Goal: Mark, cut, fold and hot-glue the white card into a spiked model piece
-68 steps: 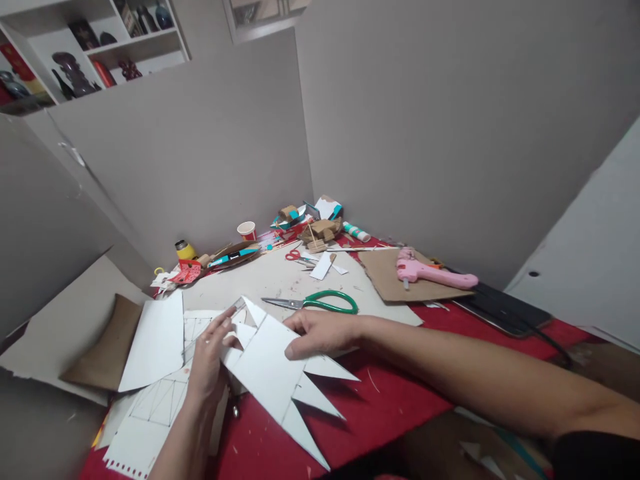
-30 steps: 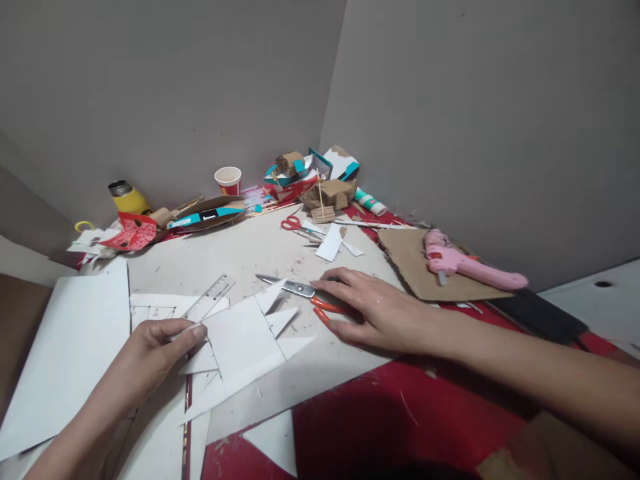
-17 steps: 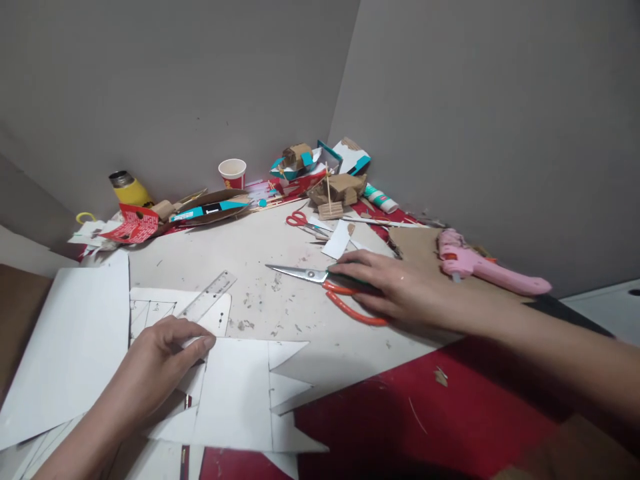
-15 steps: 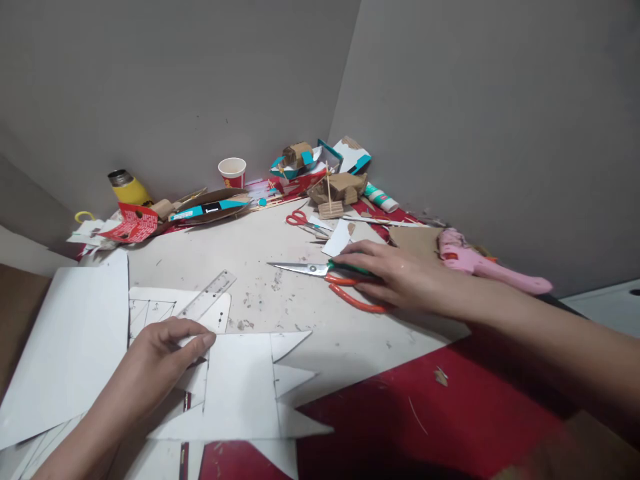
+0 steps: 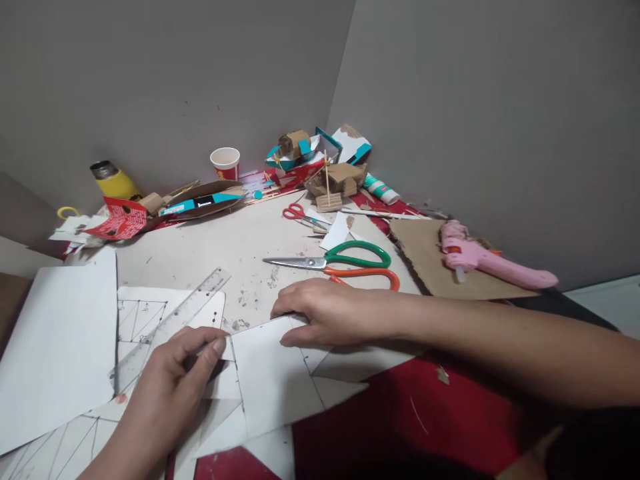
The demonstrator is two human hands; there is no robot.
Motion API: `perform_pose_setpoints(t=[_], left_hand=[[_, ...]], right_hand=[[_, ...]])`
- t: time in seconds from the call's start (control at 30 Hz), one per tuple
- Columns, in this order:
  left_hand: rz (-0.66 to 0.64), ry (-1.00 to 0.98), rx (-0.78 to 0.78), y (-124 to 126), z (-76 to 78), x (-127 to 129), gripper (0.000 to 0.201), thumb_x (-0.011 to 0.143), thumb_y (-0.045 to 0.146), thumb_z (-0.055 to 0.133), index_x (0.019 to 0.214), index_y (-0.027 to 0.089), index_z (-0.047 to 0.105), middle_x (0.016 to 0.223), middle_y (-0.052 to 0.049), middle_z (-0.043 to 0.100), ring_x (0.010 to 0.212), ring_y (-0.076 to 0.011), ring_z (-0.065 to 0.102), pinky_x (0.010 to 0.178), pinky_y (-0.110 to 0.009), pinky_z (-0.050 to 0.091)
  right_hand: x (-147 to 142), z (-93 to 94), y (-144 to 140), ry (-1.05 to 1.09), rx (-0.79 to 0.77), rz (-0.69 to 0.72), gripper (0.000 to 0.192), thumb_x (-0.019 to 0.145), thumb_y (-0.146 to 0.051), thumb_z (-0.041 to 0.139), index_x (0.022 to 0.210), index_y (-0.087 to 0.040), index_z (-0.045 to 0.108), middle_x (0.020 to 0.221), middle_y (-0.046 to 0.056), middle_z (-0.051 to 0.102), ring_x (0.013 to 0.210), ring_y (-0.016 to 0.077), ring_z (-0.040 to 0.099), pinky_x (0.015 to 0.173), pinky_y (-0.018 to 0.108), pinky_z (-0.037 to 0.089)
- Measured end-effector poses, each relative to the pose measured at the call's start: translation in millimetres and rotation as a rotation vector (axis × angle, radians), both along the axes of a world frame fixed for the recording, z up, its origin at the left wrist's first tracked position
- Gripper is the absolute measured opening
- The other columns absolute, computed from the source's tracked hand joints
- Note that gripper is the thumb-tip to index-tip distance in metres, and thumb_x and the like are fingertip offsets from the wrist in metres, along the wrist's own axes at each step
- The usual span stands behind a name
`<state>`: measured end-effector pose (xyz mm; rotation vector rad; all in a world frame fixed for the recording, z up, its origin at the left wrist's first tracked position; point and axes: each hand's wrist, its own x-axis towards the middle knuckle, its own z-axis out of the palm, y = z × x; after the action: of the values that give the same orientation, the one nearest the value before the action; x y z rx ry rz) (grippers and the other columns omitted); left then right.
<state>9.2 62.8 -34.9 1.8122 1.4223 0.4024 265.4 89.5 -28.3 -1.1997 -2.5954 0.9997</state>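
A white paper cutout (image 5: pixel 273 383) with a square middle, ruled pencil lines and pointed triangular flaps lies flat near the tabletop's front edge, partly over the red cover, pressed by fingers at its left and top edges.

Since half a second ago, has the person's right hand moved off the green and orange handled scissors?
Yes. The right hand left the green and orange handled scissors, coming nearer onto the white spiked card cutout.
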Motion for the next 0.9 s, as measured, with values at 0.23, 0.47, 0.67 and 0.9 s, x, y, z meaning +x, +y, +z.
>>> perform_pose_setpoints(t=[0.23, 0.47, 0.67, 0.9], left_hand=[[-0.277, 0.273, 0.106, 19, 2.6, 2, 0.025, 0.085, 0.042, 0.057, 0.099, 0.028, 0.072, 0.092, -0.005, 0.073, 0.086, -0.0249, 0.065, 0.077, -0.041, 0.050], [-0.336, 0.152, 0.046, 24, -9.1, 10, 0.019, 0.087, 0.031, 0.055, 0.095, 0.023, 0.071, 0.082, -0.001, 0.073, 0.070, -0.0179, 0.065, 0.065, -0.029, 0.052], [-0.348, 0.155, 0.095, 24, -12.5, 8, 0.017, 0.087, 0.030, 0.055, 0.093, 0.023, 0.069, 0.083, -0.002, 0.072, 0.074, -0.0183, 0.065, 0.067, -0.029, 0.052], [-0.423, 0.180, 0.058, 25, -5.3, 9, 0.018, 0.091, 0.032, 0.048, 0.095, 0.023, 0.063, 0.091, -0.003, 0.070, 0.081, -0.0193, 0.065, 0.072, -0.032, 0.050]], right_hand=[[1, -10.9, 6, 0.062, -0.031, -0.017, 0.015, 0.084, -0.021, 0.068, 0.098, -0.015, 0.072, 0.094, 0.006, 0.070, 0.083, 0.0172, 0.062, 0.072, 0.026, 0.043], [3, -9.7, 9, 0.010, 0.003, 0.016, 0.013, 0.083, -0.022, 0.067, 0.095, -0.018, 0.069, 0.094, 0.006, 0.068, 0.091, 0.0206, 0.060, 0.078, 0.029, 0.043], [5, -8.1, 10, -0.035, 0.035, 0.076, 0.014, 0.085, -0.022, 0.065, 0.099, -0.018, 0.066, 0.097, 0.007, 0.066, 0.093, 0.0215, 0.060, 0.078, 0.030, 0.043], [3, -2.6, 6, -0.068, 0.082, 0.135, 0.008, 0.086, -0.016, 0.064, 0.094, -0.015, 0.064, 0.093, 0.007, 0.065, 0.089, 0.0208, 0.058, 0.076, 0.030, 0.043]])
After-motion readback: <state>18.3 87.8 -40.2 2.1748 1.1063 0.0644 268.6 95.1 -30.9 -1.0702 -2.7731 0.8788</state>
